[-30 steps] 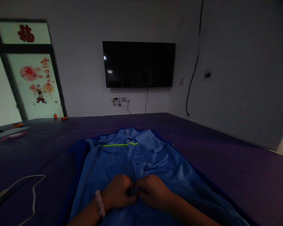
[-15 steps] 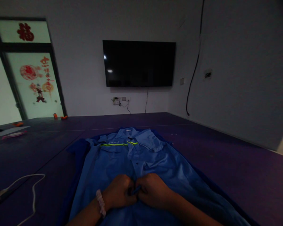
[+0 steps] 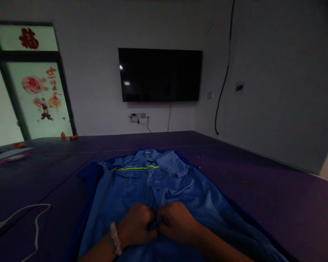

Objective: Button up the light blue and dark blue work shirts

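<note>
A blue work shirt [image 3: 142, 185] with a yellow-green reflective stripe lies front up on a dark purple floor surface [image 3: 248, 178], collar pointing away from me. My left hand [image 3: 135, 225], with a pale band on its wrist, and my right hand [image 3: 177, 222] meet knuckle to knuckle at the shirt's front opening near the lower part. Both are closed and pinch the fabric edges of the placket between them. What lies inside the pinch is too dark to make out.
A white cable [image 3: 35, 218] curls on the floor at the lower left. A black television [image 3: 160, 74] hangs on the far wall above a socket [image 3: 139, 116]. A glass door with red decorations [image 3: 41, 94] stands at the left, and flat items [image 3: 11, 154] lie near it.
Both hands stay together at the shirt's front and have barely shifted; the fingers work the fabric slightly. The view has dropped a little.
</note>
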Action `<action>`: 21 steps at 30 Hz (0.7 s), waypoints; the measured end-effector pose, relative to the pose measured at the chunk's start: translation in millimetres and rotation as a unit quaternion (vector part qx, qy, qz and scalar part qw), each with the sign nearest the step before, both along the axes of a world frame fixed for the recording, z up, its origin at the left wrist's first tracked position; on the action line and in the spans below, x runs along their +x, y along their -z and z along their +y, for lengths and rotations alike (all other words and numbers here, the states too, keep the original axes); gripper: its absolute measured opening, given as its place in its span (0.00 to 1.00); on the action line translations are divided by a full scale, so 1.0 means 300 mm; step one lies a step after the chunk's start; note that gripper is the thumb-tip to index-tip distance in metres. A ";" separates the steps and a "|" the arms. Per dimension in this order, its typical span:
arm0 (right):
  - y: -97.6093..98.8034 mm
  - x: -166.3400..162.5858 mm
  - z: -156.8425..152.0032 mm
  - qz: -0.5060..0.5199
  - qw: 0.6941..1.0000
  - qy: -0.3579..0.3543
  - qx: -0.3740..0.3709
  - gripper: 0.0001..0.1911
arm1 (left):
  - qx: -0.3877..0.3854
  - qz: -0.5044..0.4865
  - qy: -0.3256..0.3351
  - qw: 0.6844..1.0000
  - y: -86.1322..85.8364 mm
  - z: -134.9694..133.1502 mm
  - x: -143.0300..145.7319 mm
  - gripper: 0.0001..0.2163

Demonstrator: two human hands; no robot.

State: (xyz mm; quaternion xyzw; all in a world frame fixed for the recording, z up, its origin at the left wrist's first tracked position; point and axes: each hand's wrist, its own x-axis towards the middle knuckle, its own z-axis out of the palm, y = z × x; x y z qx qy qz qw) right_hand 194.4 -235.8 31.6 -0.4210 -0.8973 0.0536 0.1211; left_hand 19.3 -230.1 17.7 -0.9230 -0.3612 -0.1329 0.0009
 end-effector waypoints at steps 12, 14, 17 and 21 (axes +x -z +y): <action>0.017 0.000 0.012 0.011 1.000 0.020 0.003 0.11 | 0.070 0.059 -0.011 0.996 -0.013 -0.018 0.008 0.09; 0.019 -0.001 0.010 0.011 1.000 0.020 0.006 0.10 | 0.065 0.057 -0.017 0.996 -0.012 -0.015 0.007 0.09; 0.017 -0.002 0.008 0.015 1.000 0.016 0.003 0.11 | 0.052 0.050 -0.024 0.997 -0.012 -0.012 0.005 0.09; 0.009 0.000 0.006 0.028 1.000 -0.004 -0.009 0.11 | 0.030 0.032 -0.034 0.998 -0.010 -0.009 0.002 0.09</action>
